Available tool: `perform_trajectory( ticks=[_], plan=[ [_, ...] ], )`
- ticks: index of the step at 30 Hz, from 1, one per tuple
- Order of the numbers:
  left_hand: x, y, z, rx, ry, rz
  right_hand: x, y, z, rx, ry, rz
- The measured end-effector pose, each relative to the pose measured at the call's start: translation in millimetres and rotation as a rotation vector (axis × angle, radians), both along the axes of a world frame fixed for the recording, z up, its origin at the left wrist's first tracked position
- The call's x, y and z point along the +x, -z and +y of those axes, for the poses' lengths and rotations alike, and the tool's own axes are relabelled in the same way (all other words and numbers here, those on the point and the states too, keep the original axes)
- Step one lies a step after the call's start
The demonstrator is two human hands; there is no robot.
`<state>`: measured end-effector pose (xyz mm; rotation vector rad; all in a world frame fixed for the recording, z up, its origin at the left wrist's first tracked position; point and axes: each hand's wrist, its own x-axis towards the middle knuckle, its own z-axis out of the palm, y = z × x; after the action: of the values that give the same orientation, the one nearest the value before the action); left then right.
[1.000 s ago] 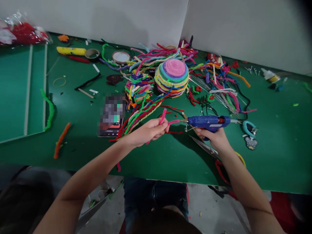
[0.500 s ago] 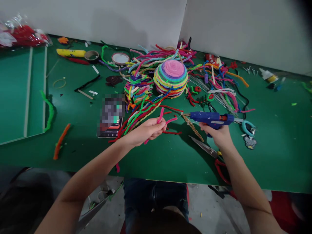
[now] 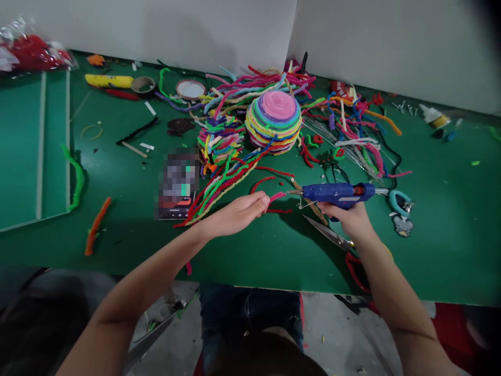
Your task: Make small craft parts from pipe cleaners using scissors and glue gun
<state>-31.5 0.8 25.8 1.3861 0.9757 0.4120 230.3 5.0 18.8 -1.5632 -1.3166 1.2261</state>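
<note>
"Pink pipe cleaner, but I only see a short end. Where's the rest?"

"Hidden inside the left hand. The fingers are pressed together on it, and the end pokes out past the fingertips, above the green table. Single strand or folded, I can't make out."

"Is the glue gun touching it?"

"Its tip is right beside that end; I can't tell whether they meet. The right hand is wrapped around the gun's handle and covers most of it."

"And close around the hands?"

"A tan pipe cleaner runs partly behind the gun. The scissors lie near the right hand, the forearm hiding part of their handles. Beyond the left hand is a bunch of long pipe cleaners, with a phone just beside, its screen blurred into blocks."

"Farther off?"

"A striped ball, its back out of sight, beside a pile of short pieces."

"Any containers?"

"A clear bag at far left, cut off by the edge of view, with red and white stuff inside that I can't identify. Over on the right, a small white bottle; too blurred to tell what's in it."
</note>
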Motion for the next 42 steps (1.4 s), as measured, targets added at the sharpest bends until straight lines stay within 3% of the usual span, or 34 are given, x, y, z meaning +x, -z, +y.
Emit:
perform_trajectory(
  ticks=[7,19,42],
  plan=[
    [0.1,-2.8,0.3,0.035,0.024,0.047,1.6,3.1,-1.4,0.011,-0.028,-0.092],
    [1.1,-3.5,2.1,0.192,0.072,0.128,1.5,6.1,-0.5,0.024,-0.014,-0.044],
    [1.0,-6.7,2.0,0.163,0.078,0.120,-4.7,-5.8,0.7,-0.023,-0.078,-0.082]
  ],
)
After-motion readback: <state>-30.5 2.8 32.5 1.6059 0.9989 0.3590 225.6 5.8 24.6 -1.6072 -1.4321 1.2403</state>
